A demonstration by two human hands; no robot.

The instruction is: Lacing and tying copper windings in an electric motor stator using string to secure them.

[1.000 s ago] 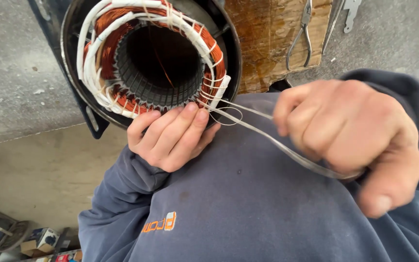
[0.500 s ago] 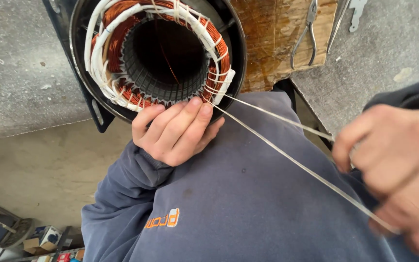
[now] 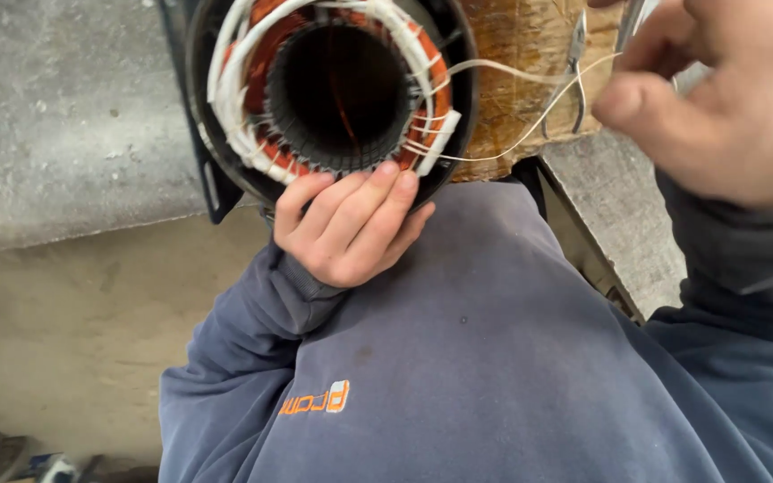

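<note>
The left hand (image 3: 351,228) closes its grip on the near rim of the round copper-wound motor stator (image 3: 337,89); the right hand (image 3: 717,98) pinches thin white lacing cord (image 3: 530,134) at far right

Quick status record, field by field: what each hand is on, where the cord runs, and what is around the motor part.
left hand: fingers curled over the lower rim of the stator, gripping it
right hand: raised at upper right, pinching the white lacing cord
cord: runs from the winding's right side, by a white sleeve, up to the right hand; slightly curved
stator: round dark housing, copper coils bound in white tape, bore open
behind: wooden block, pliers hanging on it
surface: grey concrete bench
clothing: dark blue sweatshirt
</note>
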